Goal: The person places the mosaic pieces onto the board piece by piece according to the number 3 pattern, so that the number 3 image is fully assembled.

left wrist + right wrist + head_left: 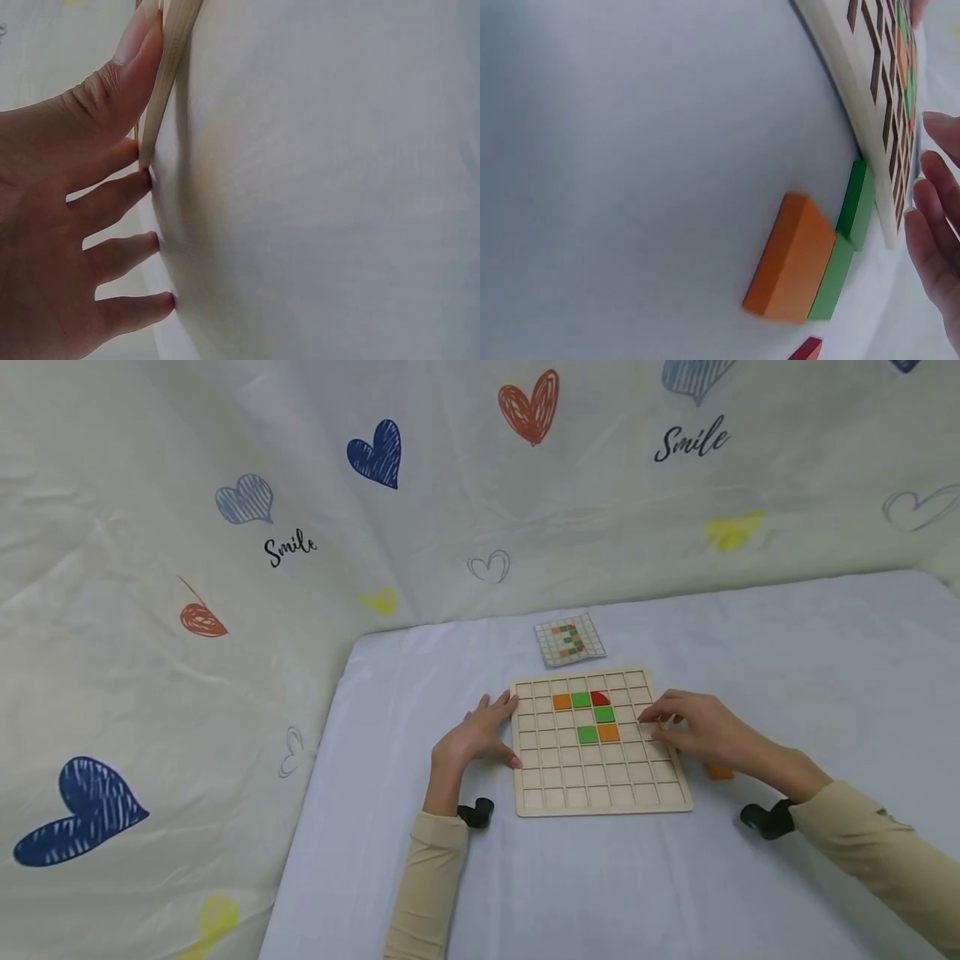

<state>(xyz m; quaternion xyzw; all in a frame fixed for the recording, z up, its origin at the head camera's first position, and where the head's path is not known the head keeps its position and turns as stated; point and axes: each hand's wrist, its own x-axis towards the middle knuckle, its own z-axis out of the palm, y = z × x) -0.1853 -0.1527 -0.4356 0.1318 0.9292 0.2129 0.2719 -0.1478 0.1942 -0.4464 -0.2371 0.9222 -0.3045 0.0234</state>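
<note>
A wooden grid board point(551, 777) lies on the white cloth. In its upper middle sit several tiles: orange ones such as the orange tile point(562, 702), green ones such as the green tile point(581, 700), and a red rounded tile point(600, 698). My left hand point(480, 732) touches the board's left edge with spread fingers; in the left wrist view its thumb point(124, 79) lies against the wooden rim. Over the board's right edge hovers my right hand point(693, 722), fingers slightly bent. In the right wrist view nothing shows between its thumb and fingers point(937, 195).
Beside the board's right edge lie an orange block point(791, 262), two green blocks point(856, 202) and a red piece point(808, 349) partly cut off. A small pattern card point(570, 640) rests behind the board. A heart-printed curtain point(450, 510) hangs behind the table.
</note>
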